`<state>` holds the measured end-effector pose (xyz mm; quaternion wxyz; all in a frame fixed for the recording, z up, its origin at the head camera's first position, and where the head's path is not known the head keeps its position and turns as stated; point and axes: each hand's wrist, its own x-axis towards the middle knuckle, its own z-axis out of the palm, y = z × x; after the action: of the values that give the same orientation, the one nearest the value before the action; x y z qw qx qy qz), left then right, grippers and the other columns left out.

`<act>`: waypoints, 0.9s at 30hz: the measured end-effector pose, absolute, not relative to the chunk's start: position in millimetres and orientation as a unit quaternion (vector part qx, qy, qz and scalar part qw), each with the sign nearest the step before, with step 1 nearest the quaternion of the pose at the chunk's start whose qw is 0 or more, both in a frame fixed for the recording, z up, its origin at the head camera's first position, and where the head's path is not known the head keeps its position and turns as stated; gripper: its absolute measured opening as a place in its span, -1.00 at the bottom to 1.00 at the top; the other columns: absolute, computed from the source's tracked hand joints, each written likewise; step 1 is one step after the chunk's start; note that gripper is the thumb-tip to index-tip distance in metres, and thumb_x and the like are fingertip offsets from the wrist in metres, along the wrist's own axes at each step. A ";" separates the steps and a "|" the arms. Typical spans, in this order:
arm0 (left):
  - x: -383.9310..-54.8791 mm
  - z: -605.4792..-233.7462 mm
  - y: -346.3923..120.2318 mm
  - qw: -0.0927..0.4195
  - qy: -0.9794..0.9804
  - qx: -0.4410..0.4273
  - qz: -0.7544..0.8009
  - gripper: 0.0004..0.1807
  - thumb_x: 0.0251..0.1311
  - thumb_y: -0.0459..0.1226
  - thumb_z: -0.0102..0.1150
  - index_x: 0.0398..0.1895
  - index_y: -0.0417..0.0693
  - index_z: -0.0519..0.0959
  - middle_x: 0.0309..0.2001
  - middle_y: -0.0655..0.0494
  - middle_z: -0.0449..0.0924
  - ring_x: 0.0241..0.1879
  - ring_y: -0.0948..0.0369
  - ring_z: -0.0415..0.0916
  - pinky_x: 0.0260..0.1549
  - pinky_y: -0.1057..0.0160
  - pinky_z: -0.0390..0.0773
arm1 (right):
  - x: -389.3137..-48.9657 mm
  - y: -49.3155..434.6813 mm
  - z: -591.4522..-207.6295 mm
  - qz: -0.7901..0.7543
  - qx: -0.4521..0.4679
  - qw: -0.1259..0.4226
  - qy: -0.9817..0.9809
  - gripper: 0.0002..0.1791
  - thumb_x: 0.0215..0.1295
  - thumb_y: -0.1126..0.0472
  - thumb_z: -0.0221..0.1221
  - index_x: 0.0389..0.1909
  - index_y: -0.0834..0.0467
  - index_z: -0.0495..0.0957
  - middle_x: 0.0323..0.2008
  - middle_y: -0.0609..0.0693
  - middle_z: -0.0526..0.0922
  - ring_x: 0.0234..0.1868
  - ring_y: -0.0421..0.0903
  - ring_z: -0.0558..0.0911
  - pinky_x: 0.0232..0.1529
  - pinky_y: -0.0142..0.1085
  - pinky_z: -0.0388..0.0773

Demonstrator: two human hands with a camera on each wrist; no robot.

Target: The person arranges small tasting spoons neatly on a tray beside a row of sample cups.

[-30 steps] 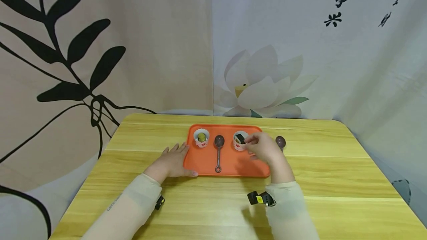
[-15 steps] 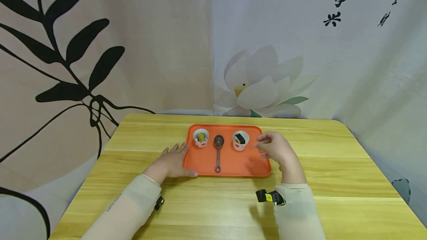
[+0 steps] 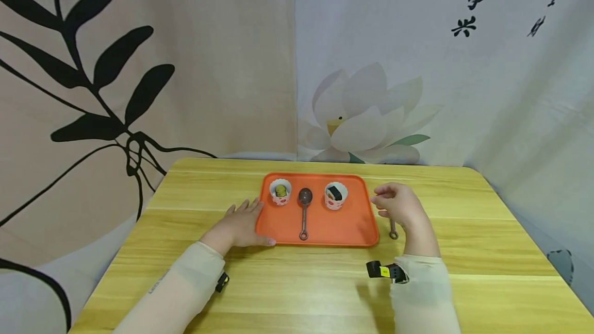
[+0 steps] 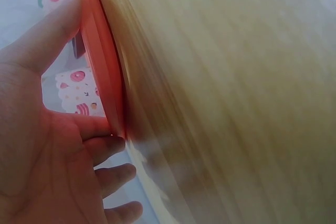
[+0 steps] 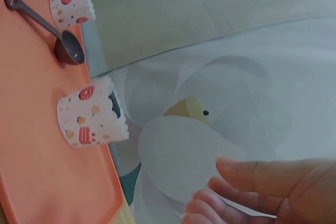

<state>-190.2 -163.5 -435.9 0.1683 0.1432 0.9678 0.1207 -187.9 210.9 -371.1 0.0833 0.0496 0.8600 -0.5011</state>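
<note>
An orange tray point(image 3: 278, 226) lies on the table, with my left hand point(image 3: 241, 223) spread at its near left corner. In the left wrist view, the thumb and nearest fingers touch the tray's rim point(image 4: 102, 51). On the tray stand a paper cup point(image 3: 280, 200) with a yellow-green piece point(image 3: 280, 190) and another paper cup point(image 3: 333, 203) with a black-and-white piece point(image 3: 334, 193). A brown spoon point(image 3: 304, 205) lies between them. My right hand point(image 3: 399, 205), loosely bent and holding nothing, hovers right of the tray. Beneath it, a second spoon point(image 3: 393, 230) shows only its handle end.
The wooden table point(image 3: 297, 287) reaches out on all sides of the tray. Behind its far edge hangs a curtain point(image 3: 232, 66) printed with leaves and a lotus. Each wrist wears a black camera strap point(image 3: 387, 271).
My right hand has moved rightward from the right paper cup, off the tray, to above the second spoon, hiding its bowl. My left hand stays at the tray's corner.
</note>
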 end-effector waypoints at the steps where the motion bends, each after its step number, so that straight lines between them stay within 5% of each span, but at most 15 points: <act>1: -190.1 -436.0 -163.5 0.168 0.968 0.143 0.121 0.28 0.00 0.36 0.31 0.56 -0.28 0.03 0.57 -0.20 -0.05 0.53 -0.25 -0.12 0.42 -0.31 -0.12 | -188.2 212.6 -372.1 -0.498 0.050 0.081 0.862 -0.61 0.43 0.29 0.19 0.16 0.41 0.45 0.04 0.32 0.57 0.04 0.24 0.60 -0.10 -0.19 0.69; 27: -190.5 -438.2 -163.8 0.171 0.968 0.139 0.119 0.29 0.00 0.37 0.30 0.57 -0.26 0.02 0.58 -0.17 -0.07 0.54 -0.22 -0.15 0.43 -0.30 -0.14 | -198.8 242.0 -400.4 -0.505 0.113 0.044 0.855 -0.53 0.45 0.23 0.16 0.23 0.46 0.40 0.11 0.39 0.51 0.14 0.32 0.55 0.14 0.03 0.56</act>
<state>-190.5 -163.8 -438.2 0.1707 0.1388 0.9683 0.1187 -198.8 242.0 -400.4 0.0439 0.1126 0.8548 -0.5047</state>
